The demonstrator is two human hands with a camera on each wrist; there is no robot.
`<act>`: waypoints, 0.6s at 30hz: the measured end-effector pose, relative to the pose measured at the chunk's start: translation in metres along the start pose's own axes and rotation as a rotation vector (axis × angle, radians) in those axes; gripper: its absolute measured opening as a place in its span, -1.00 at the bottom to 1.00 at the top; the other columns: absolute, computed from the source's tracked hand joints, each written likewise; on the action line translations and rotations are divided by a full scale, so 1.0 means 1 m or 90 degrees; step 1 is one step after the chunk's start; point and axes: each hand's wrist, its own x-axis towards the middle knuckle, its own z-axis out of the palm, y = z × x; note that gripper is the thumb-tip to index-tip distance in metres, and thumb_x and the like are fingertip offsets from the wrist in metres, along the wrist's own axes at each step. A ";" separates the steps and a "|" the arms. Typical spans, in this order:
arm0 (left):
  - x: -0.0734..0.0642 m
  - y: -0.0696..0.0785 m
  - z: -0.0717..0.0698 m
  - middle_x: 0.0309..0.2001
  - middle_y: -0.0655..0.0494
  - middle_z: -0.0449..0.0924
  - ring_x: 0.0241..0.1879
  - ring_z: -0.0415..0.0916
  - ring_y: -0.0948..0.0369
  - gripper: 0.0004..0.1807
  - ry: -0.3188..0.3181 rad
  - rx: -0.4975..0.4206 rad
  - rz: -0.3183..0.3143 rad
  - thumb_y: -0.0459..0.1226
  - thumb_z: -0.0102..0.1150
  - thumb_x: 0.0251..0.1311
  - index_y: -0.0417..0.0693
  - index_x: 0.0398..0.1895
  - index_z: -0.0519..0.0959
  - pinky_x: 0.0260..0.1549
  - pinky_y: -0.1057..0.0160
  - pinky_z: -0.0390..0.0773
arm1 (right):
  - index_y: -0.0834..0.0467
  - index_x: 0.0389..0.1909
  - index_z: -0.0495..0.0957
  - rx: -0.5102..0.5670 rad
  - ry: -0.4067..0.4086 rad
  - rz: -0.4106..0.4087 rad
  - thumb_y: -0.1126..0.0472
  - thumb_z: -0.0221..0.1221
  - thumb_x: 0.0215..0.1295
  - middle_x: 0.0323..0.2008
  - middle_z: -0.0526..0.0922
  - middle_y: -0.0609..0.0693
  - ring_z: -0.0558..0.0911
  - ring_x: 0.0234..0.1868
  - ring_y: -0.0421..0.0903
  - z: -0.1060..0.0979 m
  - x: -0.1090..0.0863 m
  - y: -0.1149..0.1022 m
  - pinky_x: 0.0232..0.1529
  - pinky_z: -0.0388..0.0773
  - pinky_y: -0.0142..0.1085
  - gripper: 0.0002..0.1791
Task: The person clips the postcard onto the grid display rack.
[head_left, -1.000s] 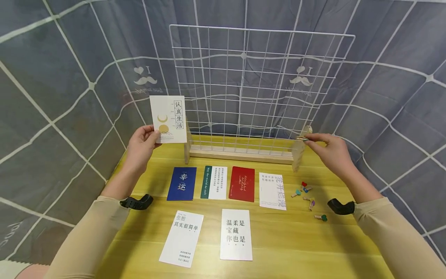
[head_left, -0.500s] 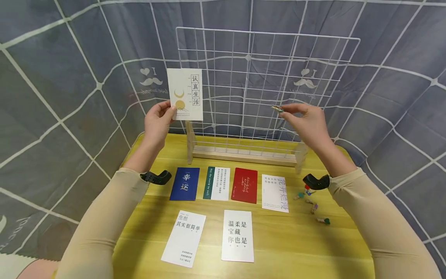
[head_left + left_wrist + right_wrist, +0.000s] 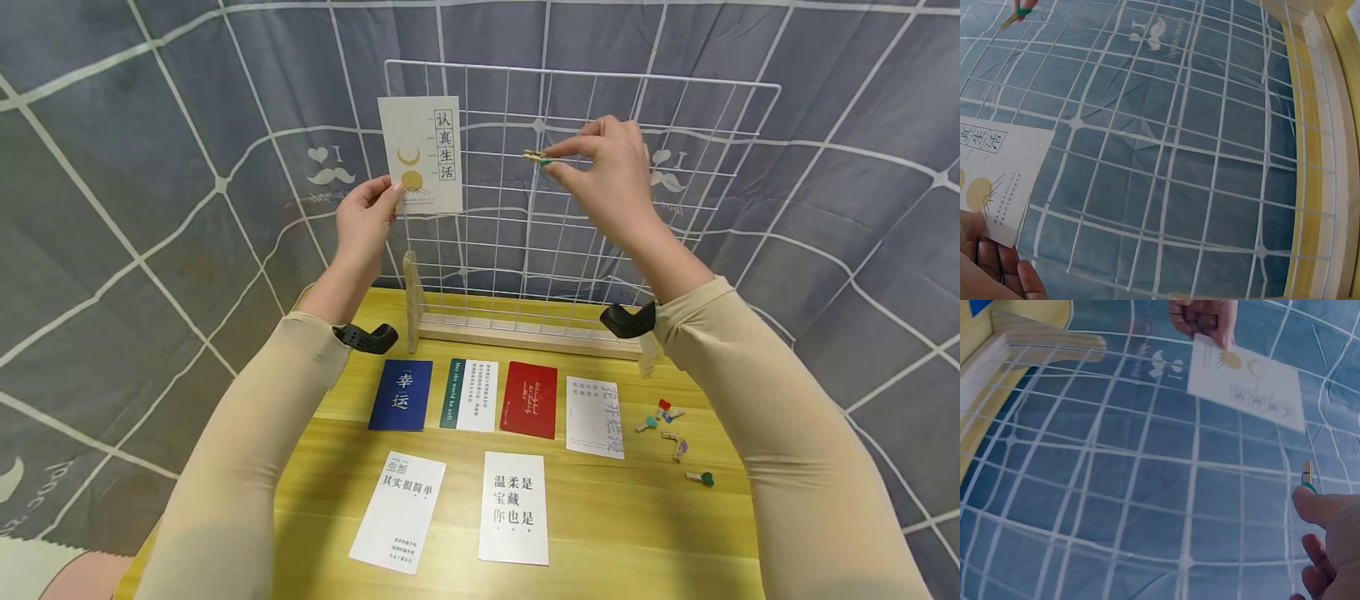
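Note:
My left hand (image 3: 366, 221) pinches a white card (image 3: 423, 154) by its lower left edge, thumb in front. The card bears a gold moon print and boxed Chinese characters, and stands upright at the upper left of the white wire grid (image 3: 510, 242). Further right, my right hand (image 3: 611, 171) pinches a small wooden clothespin (image 3: 534, 156) with green on it, in front of the grid's upper part. In the right wrist view the clothespin (image 3: 1307, 472) sticks out past the thumb, apart from the card (image 3: 1247, 384). The left wrist view shows only part of the card (image 3: 1004, 175).
On the yellow table (image 3: 600, 533) lie a blue card (image 3: 401, 396), a green-and-white card (image 3: 468, 396), a red card (image 3: 529, 400) and several white cards (image 3: 513, 508). Several small clothespins (image 3: 699, 478) lie at the right. A wooden base (image 3: 525, 333) holds the grid; grey curtain surrounds it.
Both hands have risen from near the table to the upper grid. The card has moved up and slightly right; the clothespin has moved up and left, closer to the card.

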 end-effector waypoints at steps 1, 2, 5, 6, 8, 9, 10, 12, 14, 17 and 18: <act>0.001 0.001 0.001 0.01 0.12 0.56 -0.05 0.46 0.25 -0.59 -0.001 0.009 -0.002 -0.16 0.23 0.44 -0.17 0.24 0.58 0.02 0.26 0.47 | -0.08 0.04 0.78 -0.014 -0.001 0.003 -0.04 0.33 0.38 0.00 0.48 -0.04 0.29 0.10 -0.03 0.001 0.005 -0.004 0.18 0.16 -0.15 -0.71; 0.003 0.002 0.002 0.01 0.12 0.56 -0.06 0.45 0.26 -0.58 -0.001 0.012 -0.005 -0.15 0.23 0.44 -0.16 0.24 0.58 0.03 0.24 0.47 | -0.10 0.04 0.78 -0.025 -0.001 0.006 -0.06 0.32 0.39 0.01 0.47 -0.04 0.29 0.11 -0.03 0.001 0.009 -0.009 0.23 0.13 -0.14 -0.71; 0.006 0.006 0.005 0.01 0.14 0.56 -0.07 0.43 0.27 -0.59 -0.007 0.010 -0.016 -0.14 0.24 0.43 -0.13 0.23 0.59 0.06 0.20 0.45 | -0.15 0.05 0.77 -0.054 -0.005 0.022 -0.10 0.30 0.39 0.02 0.46 -0.06 0.29 0.14 -0.04 0.003 0.021 -0.020 0.24 0.12 -0.12 -0.71; 0.006 0.008 0.006 0.01 0.14 0.56 -0.08 0.43 0.26 -0.60 -0.009 0.011 -0.017 -0.14 0.24 0.43 -0.12 0.23 0.60 0.05 0.21 0.45 | -0.16 0.06 0.77 -0.061 -0.005 0.026 -0.11 0.29 0.40 0.01 0.46 -0.07 0.30 0.14 -0.04 0.003 0.025 -0.023 0.22 0.13 -0.12 -0.70; 0.009 0.010 0.007 0.01 0.12 0.56 -0.08 0.42 0.26 -0.60 -0.013 0.009 -0.015 -0.15 0.23 0.43 -0.12 0.23 0.60 0.03 0.23 0.45 | -0.18 0.06 0.76 -0.074 -0.005 0.032 -0.12 0.28 0.41 -0.02 0.47 -0.09 0.30 0.13 -0.06 0.004 0.032 -0.029 0.16 0.14 -0.13 -0.71; 0.010 0.011 0.007 0.02 0.12 0.56 -0.08 0.42 0.26 -0.60 -0.015 0.012 -0.014 -0.14 0.23 0.44 -0.12 0.24 0.59 0.02 0.25 0.45 | -0.19 0.06 0.76 -0.080 -0.005 0.034 -0.13 0.27 0.41 -0.05 0.48 -0.09 0.30 0.11 -0.06 0.004 0.036 -0.032 0.10 0.14 -0.14 -0.70; 0.011 0.013 0.008 0.03 0.12 0.56 -0.07 0.43 0.27 -0.60 -0.015 0.009 -0.016 -0.15 0.23 0.44 -0.11 0.25 0.58 0.03 0.25 0.46 | -0.20 0.07 0.76 -0.089 -0.005 0.036 -0.14 0.26 0.42 -0.08 0.48 -0.10 0.30 0.09 -0.07 0.005 0.039 -0.035 0.07 0.13 -0.15 -0.70; 0.013 0.015 0.009 0.06 0.11 0.55 -0.05 0.42 0.27 -0.59 -0.015 0.011 -0.021 -0.14 0.22 0.44 -0.10 0.27 0.57 0.03 0.28 0.46 | -0.21 0.08 0.75 -0.105 -0.003 0.039 -0.15 0.24 0.43 -0.13 0.48 -0.12 0.29 0.06 -0.08 0.006 0.046 -0.041 0.03 0.10 -0.16 -0.69; 0.014 0.017 0.009 0.08 0.11 0.55 -0.05 0.42 0.26 -0.59 -0.014 0.010 -0.027 -0.15 0.21 0.45 -0.08 0.28 0.57 0.08 0.24 0.45 | -0.22 0.07 0.75 -0.120 -0.003 0.042 -0.17 0.23 0.43 -0.15 0.48 -0.14 0.29 0.04 -0.09 0.007 0.053 -0.047 0.03 0.10 -0.17 -0.69; 0.017 0.018 0.010 0.07 0.13 0.55 -0.06 0.40 0.27 -0.60 -0.009 0.009 -0.041 -0.15 0.21 0.45 -0.06 0.28 0.58 0.10 0.23 0.44 | -0.22 0.09 0.75 -0.130 -0.007 0.048 -0.17 0.22 0.44 -0.12 0.51 -0.14 0.31 0.05 -0.08 0.011 0.061 -0.055 0.08 0.12 -0.16 -0.68; 0.018 0.018 0.009 0.05 0.12 0.55 -0.08 0.40 0.26 -0.60 -0.008 0.011 -0.040 -0.15 0.21 0.45 -0.06 0.27 0.58 0.09 0.23 0.44 | -0.22 0.09 0.75 -0.134 -0.007 0.047 -0.17 0.22 0.44 -0.09 0.53 -0.13 0.32 0.07 -0.08 0.012 0.063 -0.058 0.11 0.14 -0.15 -0.68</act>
